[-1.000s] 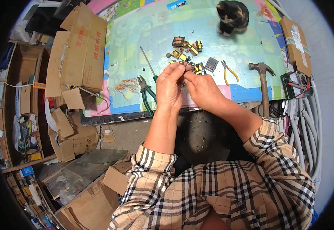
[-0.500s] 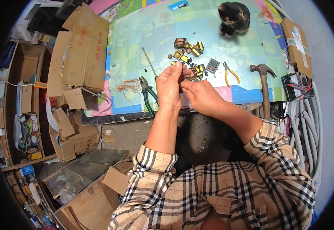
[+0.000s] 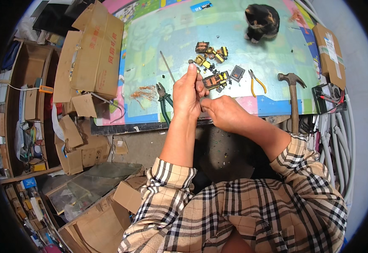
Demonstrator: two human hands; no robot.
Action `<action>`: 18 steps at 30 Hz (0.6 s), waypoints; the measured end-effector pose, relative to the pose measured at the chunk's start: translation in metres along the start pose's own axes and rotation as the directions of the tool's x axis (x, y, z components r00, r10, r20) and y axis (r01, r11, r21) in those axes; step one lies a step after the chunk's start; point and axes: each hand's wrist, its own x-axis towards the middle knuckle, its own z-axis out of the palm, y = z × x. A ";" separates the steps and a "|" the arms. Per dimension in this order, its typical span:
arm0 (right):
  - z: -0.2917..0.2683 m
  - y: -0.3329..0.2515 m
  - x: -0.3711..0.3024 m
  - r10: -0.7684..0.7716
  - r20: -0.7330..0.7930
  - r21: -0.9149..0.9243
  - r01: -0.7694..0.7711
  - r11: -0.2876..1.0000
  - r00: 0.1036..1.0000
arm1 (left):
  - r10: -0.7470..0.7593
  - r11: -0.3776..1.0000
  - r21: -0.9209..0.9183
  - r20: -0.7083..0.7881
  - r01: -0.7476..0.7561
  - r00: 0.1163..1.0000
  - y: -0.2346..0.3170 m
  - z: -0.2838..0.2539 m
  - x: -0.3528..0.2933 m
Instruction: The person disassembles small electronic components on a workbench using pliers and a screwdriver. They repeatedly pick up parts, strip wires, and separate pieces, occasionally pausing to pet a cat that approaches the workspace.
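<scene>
- Head view: the left hand (image 3: 186,95) is raised over the near part of the mat (image 3: 146,46), thumb pointing up and away, the other fingers curled inward. What they grip, if anything, is hidden, so I cannot tell.
- The right hand (image 3: 225,113) is close beside it, fingers bent, thumb and forefinger drawn together near the left fingers. Whether they are clamped on something I cannot tell.
- The yellow-black parts (image 3: 216,80) lie on the mat just beyond the hands, some with coppery surfaces; another cluster (image 3: 211,55) lies farther off.
- A small dark piece (image 3: 190,61) shows just past the left thumb's tip.
- A grey square part (image 3: 237,73) lies right of the nearer parts, with yellow-handled cutters (image 3: 253,77) beside it.
- Left of the left hand lie green-handled pliers (image 3: 163,96) and a screwdriver (image 3: 167,66), its lower end hidden; copper wire (image 3: 143,92) lies left of the pliers.
- Well to the right, a hammer (image 3: 293,95) has its handle reaching over the near edge.
- A dark cat (image 3: 262,23) sits toward the far right of the mat.
- A carton (image 3: 97,57) stands at the left edge.
</scene>
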 end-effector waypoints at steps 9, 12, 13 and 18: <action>0.002 -0.003 -0.003 0.013 0.022 -0.037 -0.012 0.999 1.000 | -0.045 0.999 -0.020 -0.015 0.045 0.999 -0.001 -0.015 0.006; 0.000 0.000 -0.003 0.018 0.042 -0.025 -0.017 1.000 0.999 | -0.120 0.985 -0.130 -0.025 0.115 0.992 0.003 -0.015 0.006; 0.000 0.000 -0.003 0.022 0.054 -0.030 -0.021 0.999 0.998 | -0.149 0.976 -0.165 -0.048 0.139 0.988 0.005 -0.013 0.005; -0.002 -0.003 -0.003 0.049 0.147 -0.068 -0.039 0.997 0.988 | -0.195 0.955 -0.240 -0.060 0.176 0.979 0.008 -0.010 0.004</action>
